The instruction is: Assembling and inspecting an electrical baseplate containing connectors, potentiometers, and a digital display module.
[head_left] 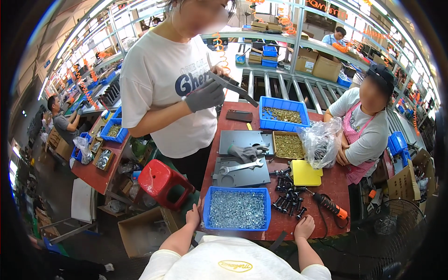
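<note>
Red-brown table (pixel 326 184), blue bins (pixel 237 209), metal plates (pixel 242 175), black bolts (pixel 287 193)

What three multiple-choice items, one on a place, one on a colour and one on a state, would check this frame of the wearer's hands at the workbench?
1. Where does the left hand rest?
A. At the left rim of the blue bin of small silvery parts
B. On the red stool
C. On the wrench

2. What colour is the flat square sheet beside the black bolts?
A. Green
B. Yellow
C. White

3. How is the right hand?
A. Gripping the orange-handled tool
B. Inside a plastic bag
C. Empty, resting on the red table near its front edge

Answers: 1 A, the fingers lie against that bin's left corner. 2 B, the sheet is plainly yellow. 3 C, nothing is in it; the orange-handled tool lies apart, farther right.
</note>
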Motion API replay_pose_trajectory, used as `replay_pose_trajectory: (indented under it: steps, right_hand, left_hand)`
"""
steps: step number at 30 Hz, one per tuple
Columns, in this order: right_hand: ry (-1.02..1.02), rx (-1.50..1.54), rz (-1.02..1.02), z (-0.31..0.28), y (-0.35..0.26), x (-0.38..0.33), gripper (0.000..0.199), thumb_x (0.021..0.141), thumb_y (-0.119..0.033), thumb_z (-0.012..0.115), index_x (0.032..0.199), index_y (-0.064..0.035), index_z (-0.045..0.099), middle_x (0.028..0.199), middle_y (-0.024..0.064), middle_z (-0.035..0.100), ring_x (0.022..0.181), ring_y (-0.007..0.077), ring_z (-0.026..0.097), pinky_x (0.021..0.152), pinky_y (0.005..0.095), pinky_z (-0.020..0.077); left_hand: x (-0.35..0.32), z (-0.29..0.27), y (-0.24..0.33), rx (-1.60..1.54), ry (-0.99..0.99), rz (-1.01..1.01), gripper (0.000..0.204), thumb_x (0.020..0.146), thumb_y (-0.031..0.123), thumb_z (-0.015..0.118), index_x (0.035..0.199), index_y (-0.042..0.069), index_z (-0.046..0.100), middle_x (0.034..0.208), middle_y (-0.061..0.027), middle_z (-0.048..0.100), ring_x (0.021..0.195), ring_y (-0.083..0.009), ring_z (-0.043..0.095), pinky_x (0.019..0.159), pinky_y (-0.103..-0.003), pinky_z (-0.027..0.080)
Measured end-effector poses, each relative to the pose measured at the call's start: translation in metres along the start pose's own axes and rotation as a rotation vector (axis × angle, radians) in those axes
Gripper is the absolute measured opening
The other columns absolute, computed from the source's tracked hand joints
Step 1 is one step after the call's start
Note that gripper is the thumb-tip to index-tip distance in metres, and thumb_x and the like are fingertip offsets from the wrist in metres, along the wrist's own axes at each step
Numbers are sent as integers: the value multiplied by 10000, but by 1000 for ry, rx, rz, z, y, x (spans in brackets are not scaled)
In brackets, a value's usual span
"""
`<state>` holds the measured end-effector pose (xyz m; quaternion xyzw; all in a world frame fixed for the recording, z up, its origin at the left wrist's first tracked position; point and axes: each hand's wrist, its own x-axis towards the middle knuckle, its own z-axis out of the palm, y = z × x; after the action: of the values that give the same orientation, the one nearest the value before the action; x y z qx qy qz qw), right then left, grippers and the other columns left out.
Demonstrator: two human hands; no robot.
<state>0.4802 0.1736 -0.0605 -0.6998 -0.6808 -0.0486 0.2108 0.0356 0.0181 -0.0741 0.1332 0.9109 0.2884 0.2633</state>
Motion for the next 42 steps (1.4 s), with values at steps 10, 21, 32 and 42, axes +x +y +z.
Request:
replay_pose_trajectory:
  steps: [10,21,32,42]
  right_hand:
    - [16,21,-25,3,-4,2,176,853,-142,525,992,-36,529,944,136,575,912,312,556,770,429,433]
    - [9,-19,-9,7,1,1,122,847,-131,512,943,-57,528,916,106,561,908,286,544,768,404,420]
    - [4,-13,-5,4,-3,5,136,848,-139,514,953,-55,523,929,100,560,913,280,540,772,399,417]
    - [-6,-3,-8,0,-6,7,135,846,-135,514,958,-59,521,915,101,554,899,280,540,761,398,415]
  left_hand:
    - [22,9,-17,38,7,39,735,922,528,280,883,-106,650,944,-344,584,994,-454,558,922,-462,403]
    - [14,8,-3,-102,-35,35,682,928,510,298,912,-69,658,911,-313,612,950,-452,575,839,-455,437]
    - [9,1,2,-68,-19,16,658,930,502,308,936,-53,661,947,-303,616,964,-446,573,851,-457,430]
    - [9,2,2,-44,-16,16,654,929,503,309,950,-50,658,972,-308,607,982,-442,567,863,-452,426]
